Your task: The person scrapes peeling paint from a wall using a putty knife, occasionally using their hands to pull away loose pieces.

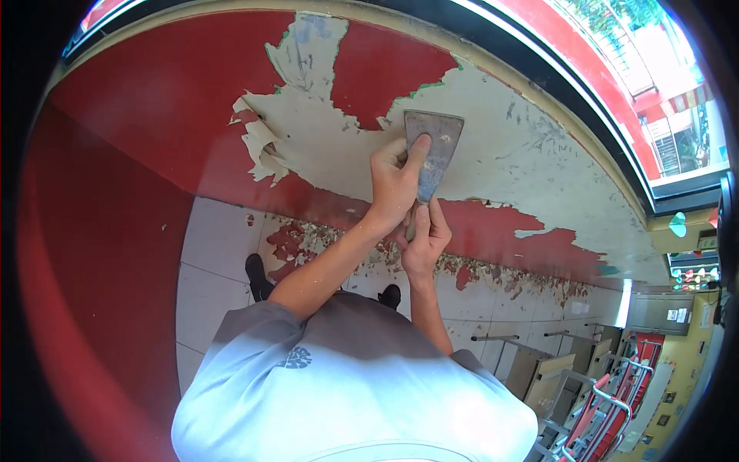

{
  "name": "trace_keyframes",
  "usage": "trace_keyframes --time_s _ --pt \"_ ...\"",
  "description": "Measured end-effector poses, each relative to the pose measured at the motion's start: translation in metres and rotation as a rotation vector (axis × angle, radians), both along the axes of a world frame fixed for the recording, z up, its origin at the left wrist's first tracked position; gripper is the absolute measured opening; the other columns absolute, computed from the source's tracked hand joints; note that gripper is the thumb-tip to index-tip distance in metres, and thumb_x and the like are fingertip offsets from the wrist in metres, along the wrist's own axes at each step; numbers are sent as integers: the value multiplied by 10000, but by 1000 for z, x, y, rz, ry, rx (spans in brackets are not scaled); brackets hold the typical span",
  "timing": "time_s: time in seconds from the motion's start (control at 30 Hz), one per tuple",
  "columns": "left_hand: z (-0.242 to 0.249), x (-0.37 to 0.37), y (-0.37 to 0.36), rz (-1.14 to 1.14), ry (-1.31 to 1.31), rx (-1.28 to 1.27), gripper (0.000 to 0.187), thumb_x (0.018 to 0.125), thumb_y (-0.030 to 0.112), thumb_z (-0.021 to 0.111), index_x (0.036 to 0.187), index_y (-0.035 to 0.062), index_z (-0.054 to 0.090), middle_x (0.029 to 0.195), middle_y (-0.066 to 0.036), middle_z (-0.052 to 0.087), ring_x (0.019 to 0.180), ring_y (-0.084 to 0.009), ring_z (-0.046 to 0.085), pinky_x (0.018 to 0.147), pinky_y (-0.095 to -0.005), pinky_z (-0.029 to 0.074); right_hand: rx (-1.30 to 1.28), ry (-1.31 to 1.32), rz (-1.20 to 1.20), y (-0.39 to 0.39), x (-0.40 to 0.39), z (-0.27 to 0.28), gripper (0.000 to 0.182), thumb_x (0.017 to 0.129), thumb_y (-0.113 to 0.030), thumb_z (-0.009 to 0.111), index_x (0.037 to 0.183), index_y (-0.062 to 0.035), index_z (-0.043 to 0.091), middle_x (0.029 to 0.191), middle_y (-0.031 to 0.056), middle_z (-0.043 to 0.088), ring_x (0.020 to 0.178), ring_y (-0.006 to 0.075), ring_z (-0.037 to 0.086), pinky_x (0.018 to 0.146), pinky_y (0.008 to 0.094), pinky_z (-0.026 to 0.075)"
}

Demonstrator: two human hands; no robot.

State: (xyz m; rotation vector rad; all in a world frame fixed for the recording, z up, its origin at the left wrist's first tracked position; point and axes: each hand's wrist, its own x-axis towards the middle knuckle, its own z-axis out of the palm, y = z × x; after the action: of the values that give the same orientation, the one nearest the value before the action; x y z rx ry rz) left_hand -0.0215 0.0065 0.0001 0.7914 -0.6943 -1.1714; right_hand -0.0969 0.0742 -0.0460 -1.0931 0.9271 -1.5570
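A putty knife [440, 154] with a wide, worn metal blade is held up against the wall [339, 146], its broad edge pointing upward. My left hand [396, 181] is closed on the blade's left side, thumb lying flat on the metal. Lower down, my right hand [426, 240] grips the handle, which its fingers mostly cover. Around the blade the wall shows a bare pale patch. Red paint [385, 65] borders that patch above and below, with ragged edges. Left of my hands, a curled flap of peeling paint [264, 146] hangs loose.
Paint flakes [308, 239] litter the tiled floor [219, 262] along the wall's foot, near my shoes [259, 273]. Desks and chairs [604, 400] stand at the lower right. A window [670, 115] runs above the wall, and a red side wall [115, 254] is on the left.
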Motion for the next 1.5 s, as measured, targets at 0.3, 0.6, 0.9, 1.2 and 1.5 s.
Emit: trace_keyframes --time_s 0.3,0.6,0.9,1.2,1.5 --pt "19 17 -11 97 -128 -106 287 936 183 615 721 -5 581 617 41 531 543 -18 415 462 -229 320 -56 45 3 -14 16 24 347 998 -117 463 1308 31 514 707 -8 512 488 7 376 379 176 302" --pt "11 9 -7 -5 -57 -71 292 938 191 614 711 9 588 588 33 530 532 -13 431 451 -222 328 1 83 -37 -8 11 15 363 1010 -157 437 1308 44 483 724 24 517 448 30 380 367 182 281" --pt "25 12 -11 -6 -108 -134 308 933 193 624 694 5 580 597 42 525 539 -16 426 444 -230 308 -70 51 -74 -18 17 31 343 1012 -157 430 1278 46 504 703 1 498 455 27 372 366 181 281" --pt "24 11 -5 -61 -59 -35 300 937 189 618 697 9 597 598 35 537 537 -14 426 447 -226 316 1 7 -58 -1 15 21 344 1012 -150 427 1284 46 499 727 26 507 444 37 374 357 185 283" --pt "31 13 -9 -53 -84 -77 297 940 207 620 722 4 614 610 34 557 531 -9 442 446 -217 323 -17 -33 -43 -4 19 30 351 1014 -160 432 1293 45 490 721 28 501 440 34 369 348 190 270"
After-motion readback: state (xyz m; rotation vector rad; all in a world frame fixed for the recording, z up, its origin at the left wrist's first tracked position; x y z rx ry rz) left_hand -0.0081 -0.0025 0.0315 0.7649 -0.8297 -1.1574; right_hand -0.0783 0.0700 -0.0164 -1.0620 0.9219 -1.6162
